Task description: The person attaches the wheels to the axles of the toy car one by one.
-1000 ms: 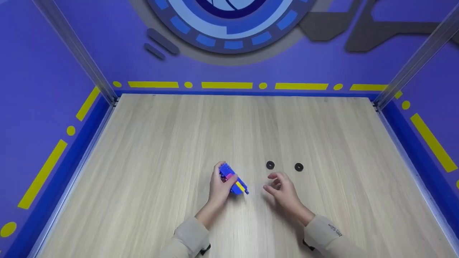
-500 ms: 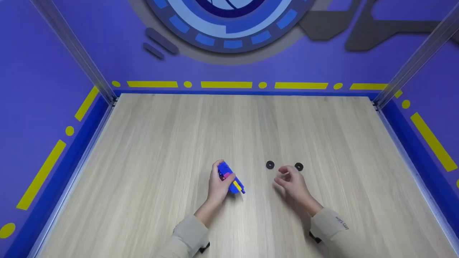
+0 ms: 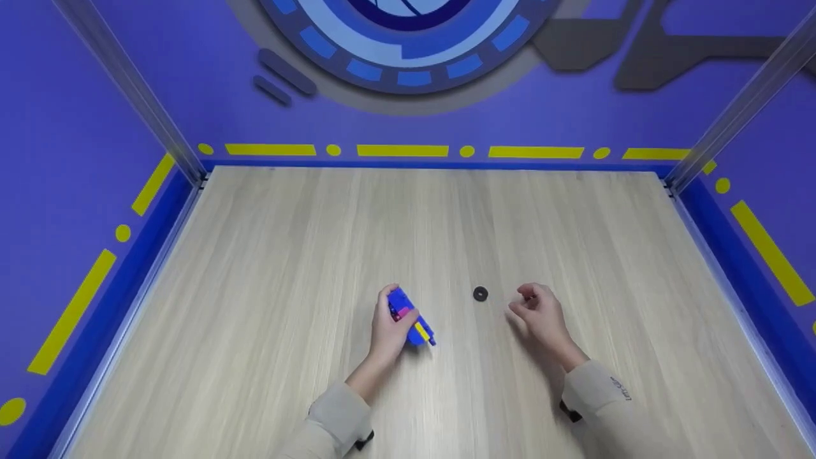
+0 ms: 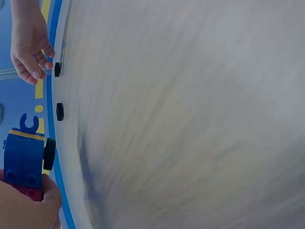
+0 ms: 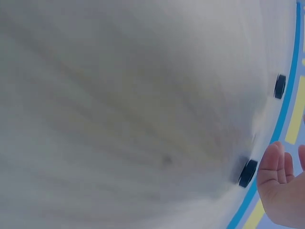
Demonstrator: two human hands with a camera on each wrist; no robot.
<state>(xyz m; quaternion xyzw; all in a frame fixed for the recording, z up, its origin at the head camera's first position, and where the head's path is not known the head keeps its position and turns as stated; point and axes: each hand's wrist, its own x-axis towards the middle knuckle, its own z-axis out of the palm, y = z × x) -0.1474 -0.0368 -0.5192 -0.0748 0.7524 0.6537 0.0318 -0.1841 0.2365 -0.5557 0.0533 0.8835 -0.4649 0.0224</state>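
At the near edge, two beige sleeves (image 3: 341, 414) come in from either side, and both forearms slant inward over the pale wooden table (image 3: 287, 268). The left hand (image 3: 387, 333) grips a blue toy (image 3: 400, 298), its thumb laid across the top and its fingers wrapped round the outer side. The toy sits at a slant in that grip, left of the table's middle, one end pointing away to the left and the other back toward the person. It has pink and yellow parts on top; the left wrist view shows a hook-shaped clip (image 4: 29, 124) at its end and a black wheel (image 4: 49, 153) fixed on its side. The right hand (image 3: 543, 317) reaches forward and inward, well apart from the toy, with fingers loosely bent and a gap between thumb and forefinger. Its fingertips are at the right-hand tyre (image 5: 248, 173), which the hand hides in the head view; whether they touch it cannot be told. The left-hand tyre (image 3: 480, 293) lies flat between the two hands, a little farther off than the toy. Beyond the table's far edge stands a purple wall (image 3: 191, 83) with yellow dashes (image 3: 403, 151) along its foot.
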